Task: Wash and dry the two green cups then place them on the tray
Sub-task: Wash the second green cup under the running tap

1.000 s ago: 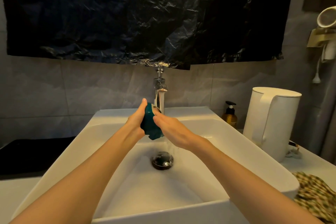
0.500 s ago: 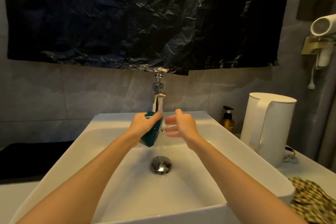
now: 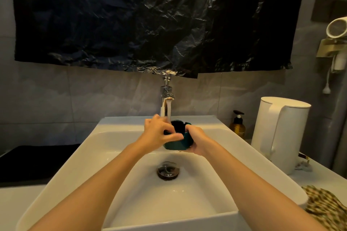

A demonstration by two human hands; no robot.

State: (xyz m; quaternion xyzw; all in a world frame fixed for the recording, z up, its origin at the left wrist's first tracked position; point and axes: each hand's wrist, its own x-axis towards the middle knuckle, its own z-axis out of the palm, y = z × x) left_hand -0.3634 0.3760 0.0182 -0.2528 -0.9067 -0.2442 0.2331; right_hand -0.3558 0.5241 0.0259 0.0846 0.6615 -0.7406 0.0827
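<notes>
A dim grey-tiled bathroom, with a black plastic sheet (image 3: 150,20) hung on the wall, has a white basin (image 3: 120,122) set in a pale desk (image 3: 323,172), and a kettle (image 3: 279,133) and patterned cloth (image 3: 326,210) to its right. Over the basin, mouth up just under the running tap (image 3: 166,99), is the green cup (image 3: 178,145). The right hand (image 3: 199,142) cradles it with fingers curled round its wall and the left hand (image 3: 159,135) pinches its near rim with bent fingers, likely so the stream fills it while the fingers rub it clean.
</notes>
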